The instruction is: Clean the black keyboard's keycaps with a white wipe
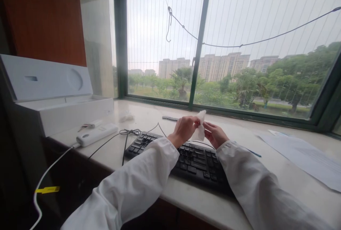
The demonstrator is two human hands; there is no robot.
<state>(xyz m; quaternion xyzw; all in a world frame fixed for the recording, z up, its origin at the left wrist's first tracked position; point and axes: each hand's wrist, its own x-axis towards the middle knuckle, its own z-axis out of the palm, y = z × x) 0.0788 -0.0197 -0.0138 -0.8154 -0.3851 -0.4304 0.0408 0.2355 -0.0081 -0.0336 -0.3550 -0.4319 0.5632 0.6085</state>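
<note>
"Which step?"
"Handling the tissue point(199, 133), apparently: left hand point(185, 127) and right hand point(215, 134), fingers pinching it, at one o'clock of the keyboard point(196, 164)."
"Next?"
"Probably calls for a steady pinch."

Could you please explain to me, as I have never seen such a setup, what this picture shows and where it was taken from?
Gladly. There is no machine here: you see a person's own left hand and right hand, bare below long white sleeves. The single picture comes from a camera worn on the head, looking forward and down.

The left hand pinches a crumpled white tissue-like piece; the right hand's fingers meet its other side, though how firmly is unclear.

Below is a black keyboard on a pale ledge by a window. An open white box and a white device with a cable sit left, papers right.
</note>
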